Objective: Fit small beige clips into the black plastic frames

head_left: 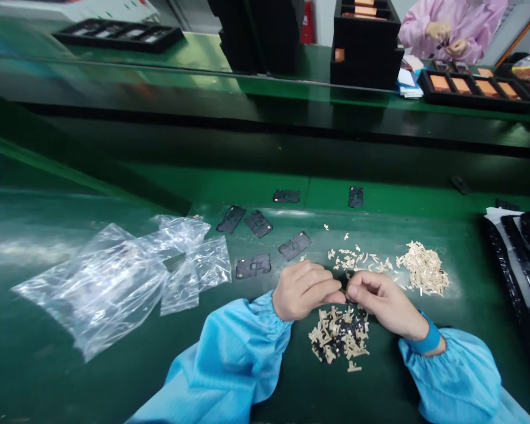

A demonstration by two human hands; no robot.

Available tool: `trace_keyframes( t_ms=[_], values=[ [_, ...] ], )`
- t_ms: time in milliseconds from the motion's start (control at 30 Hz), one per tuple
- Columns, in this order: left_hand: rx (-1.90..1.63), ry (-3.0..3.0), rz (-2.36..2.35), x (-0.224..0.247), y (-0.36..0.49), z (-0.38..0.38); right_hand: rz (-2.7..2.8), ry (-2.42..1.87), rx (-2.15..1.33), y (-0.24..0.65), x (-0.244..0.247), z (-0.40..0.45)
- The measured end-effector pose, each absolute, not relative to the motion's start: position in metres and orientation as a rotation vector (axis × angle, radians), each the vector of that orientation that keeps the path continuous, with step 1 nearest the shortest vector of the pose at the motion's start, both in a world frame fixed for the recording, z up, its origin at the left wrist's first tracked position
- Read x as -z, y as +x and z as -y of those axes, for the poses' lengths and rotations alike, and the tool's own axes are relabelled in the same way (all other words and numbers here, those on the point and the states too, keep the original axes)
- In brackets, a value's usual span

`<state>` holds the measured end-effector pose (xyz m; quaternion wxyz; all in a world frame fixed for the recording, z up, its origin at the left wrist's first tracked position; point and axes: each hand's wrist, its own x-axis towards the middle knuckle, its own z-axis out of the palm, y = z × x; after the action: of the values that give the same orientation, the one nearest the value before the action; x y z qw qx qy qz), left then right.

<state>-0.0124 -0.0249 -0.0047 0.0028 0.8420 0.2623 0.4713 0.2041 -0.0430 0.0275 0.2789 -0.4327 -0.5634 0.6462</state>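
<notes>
My left hand (308,290) and my right hand (377,297) meet at the fingertips over the green table. Both are closed, thumbs and fingers pressed together around something small and dark that I cannot make out. Just below them lies a mixed pile of small beige and black parts (339,333). Beyond my fingers, small beige pieces (355,259) are scattered. A heap of beige pieces (423,268) sits to the right of my right hand. Several flat black plastic plates (253,267) lie to the left and beyond my left hand.
Clear plastic bags (110,282) lie crumpled at the left. Black trays with white sheets (523,259) stand at the right edge. On the raised shelf are stacked black boxes (366,53) and a tray with orange pieces (477,88). A person in pink sleeves (454,29) works behind it.
</notes>
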Motion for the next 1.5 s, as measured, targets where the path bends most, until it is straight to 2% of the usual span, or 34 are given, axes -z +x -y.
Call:
trace_keyframes(
  t_ms=[133,300,567,700,833,867,1000,1200,1333,1500],
  values=[
    [-1.47,2.627,-0.795,0.004,-0.012,0.026,1.286,-1.076,-2.02,0.203,-0.031,0.046],
    [-1.47,2.633,-0.769,0.004,-0.009,0.025,1.08,-0.984,-2.191,0.204,-0.022,0.052],
    [-1.494,2.683,-0.805,0.005,-0.004,0.024,0.962,-0.915,-2.24,0.21,-0.003,0.053],
    [-1.144,2.735,-1.09,0.0,-0.016,0.004,0.862,-0.973,-2.048,0.213,0.002,0.048],
    [-0.321,2.709,-1.671,-0.017,-0.043,-0.055,0.83,-0.98,-1.937,0.212,0.003,0.042],
    [-0.237,2.681,-1.733,-0.021,-0.049,-0.071,0.825,-0.974,-1.927,0.211,0.004,0.041],
    [-0.034,2.682,-1.678,-0.028,-0.062,-0.12,0.77,-0.929,-1.869,0.208,0.004,0.039],
    [0.188,2.698,-1.559,-0.026,-0.057,-0.132,0.719,-0.849,-1.84,0.204,0.006,0.038],
    [0.175,2.67,-1.597,-0.027,-0.054,-0.136,0.742,-0.841,-1.827,0.203,0.005,0.04],
    [-0.009,2.565,-1.748,-0.033,-0.06,-0.138,0.771,-0.835,-1.822,0.205,0.004,0.04]
  ],
)
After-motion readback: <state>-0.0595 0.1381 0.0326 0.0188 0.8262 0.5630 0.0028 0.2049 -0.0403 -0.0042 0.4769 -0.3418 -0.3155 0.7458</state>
